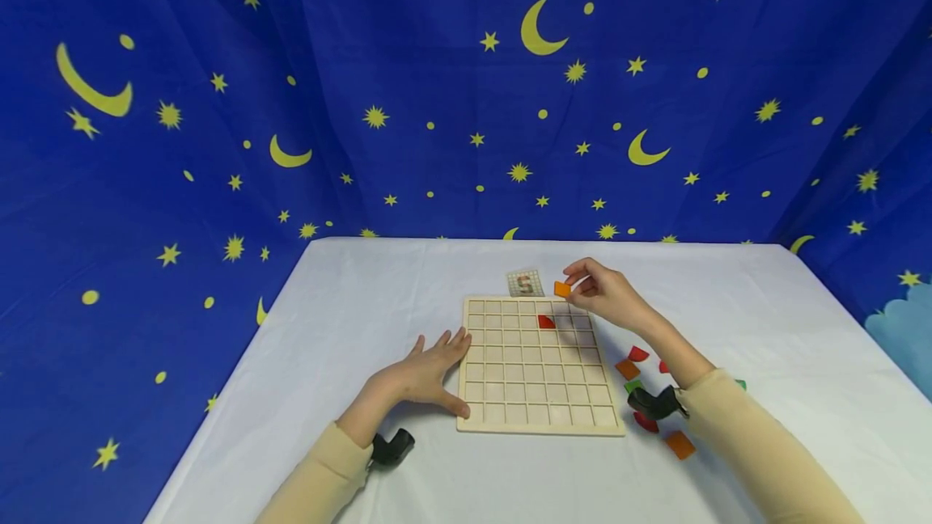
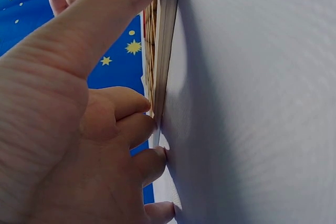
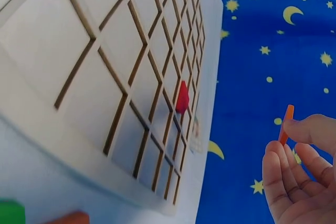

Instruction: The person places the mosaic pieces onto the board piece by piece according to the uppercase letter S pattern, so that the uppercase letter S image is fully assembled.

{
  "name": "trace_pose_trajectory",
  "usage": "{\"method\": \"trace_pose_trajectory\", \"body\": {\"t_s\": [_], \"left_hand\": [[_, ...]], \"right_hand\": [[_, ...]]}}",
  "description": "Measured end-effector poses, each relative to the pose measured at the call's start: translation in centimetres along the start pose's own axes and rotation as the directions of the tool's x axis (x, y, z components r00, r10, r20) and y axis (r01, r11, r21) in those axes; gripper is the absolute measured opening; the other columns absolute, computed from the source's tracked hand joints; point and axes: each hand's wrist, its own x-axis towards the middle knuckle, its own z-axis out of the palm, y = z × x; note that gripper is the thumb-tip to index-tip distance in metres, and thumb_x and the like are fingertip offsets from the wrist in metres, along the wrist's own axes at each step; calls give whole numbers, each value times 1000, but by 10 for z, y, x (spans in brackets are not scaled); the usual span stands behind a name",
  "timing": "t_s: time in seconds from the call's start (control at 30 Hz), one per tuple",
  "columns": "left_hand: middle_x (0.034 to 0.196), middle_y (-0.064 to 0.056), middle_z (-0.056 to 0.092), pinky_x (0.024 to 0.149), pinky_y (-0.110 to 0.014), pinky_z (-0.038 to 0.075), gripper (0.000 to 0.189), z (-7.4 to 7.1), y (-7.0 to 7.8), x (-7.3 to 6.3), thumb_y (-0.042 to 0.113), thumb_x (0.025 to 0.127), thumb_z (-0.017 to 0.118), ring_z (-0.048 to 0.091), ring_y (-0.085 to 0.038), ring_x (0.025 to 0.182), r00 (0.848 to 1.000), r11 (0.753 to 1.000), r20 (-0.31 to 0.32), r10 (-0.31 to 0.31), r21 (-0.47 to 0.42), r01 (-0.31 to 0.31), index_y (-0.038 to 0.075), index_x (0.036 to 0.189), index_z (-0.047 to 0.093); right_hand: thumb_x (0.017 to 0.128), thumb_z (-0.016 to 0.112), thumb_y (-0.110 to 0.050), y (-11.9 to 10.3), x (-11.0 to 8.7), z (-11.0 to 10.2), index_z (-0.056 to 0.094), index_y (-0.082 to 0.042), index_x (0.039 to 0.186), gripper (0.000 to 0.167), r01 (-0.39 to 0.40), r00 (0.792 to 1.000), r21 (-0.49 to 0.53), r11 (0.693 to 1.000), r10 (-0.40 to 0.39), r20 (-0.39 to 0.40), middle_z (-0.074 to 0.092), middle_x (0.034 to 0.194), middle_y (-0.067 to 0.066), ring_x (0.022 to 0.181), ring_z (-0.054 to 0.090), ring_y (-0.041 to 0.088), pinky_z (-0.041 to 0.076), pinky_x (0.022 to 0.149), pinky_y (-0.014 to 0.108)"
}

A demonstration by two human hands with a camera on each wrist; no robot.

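Note:
A wooden grid board [image 1: 535, 362] lies flat on the table. One red quarter-round tile [image 1: 546, 322] sits in a cell of its second row from the far edge. Over the board's far right part, my right hand [image 1: 607, 293] pinches an orange square tile [image 1: 562, 289] between thumb and fingers; in the right wrist view the tile [image 3: 287, 125] is seen edge-on. My left hand [image 1: 425, 374] rests along the board's left edge, fingers spread, thumb near the front corner. The left wrist view shows its fingers [image 2: 139, 129] touching the board's side.
A small card with a coloured pattern on a grid [image 1: 525, 283] lies behind the board. Right of the board are loose tiles: a red one [image 1: 638, 354], an orange one [image 1: 680, 445], a green one [image 1: 633, 386] and several others, partly under the right forearm. A starry blue curtain [image 1: 437, 87] hangs behind.

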Motion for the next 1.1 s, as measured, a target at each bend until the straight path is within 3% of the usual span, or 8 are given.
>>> {"method": "trace_pose_trajectory", "body": {"t_s": [1.1], "left_hand": [[156,-11,10,108,-59,-2,115,-1,2,0,55,67,78,5,-30,142,1000,1000,-17,-2,2,2,3,150,18]], "right_hand": [[82,68,3,-7,18,35,54,5,114,34,63,990,35,997,-67,121,62,100,13,82,61,22,52,72,28]]}}
